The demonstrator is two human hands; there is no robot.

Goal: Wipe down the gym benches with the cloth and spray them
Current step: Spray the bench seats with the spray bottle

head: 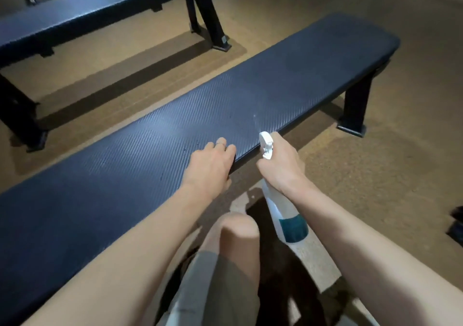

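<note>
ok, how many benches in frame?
2. One long dark padded flat bench runs diagonally just in front of the person, under the left hand. A second dark padded bench stands upper left, partly cropped. More may sit outside the view.

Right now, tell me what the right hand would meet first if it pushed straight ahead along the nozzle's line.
Probably the near bench: the right hand aims the spray bottle at its padded top.

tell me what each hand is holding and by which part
The right hand grips the spray bottle at its neck, below the white trigger head. The left hand holds nothing; it rests on the bench edge.
</note>
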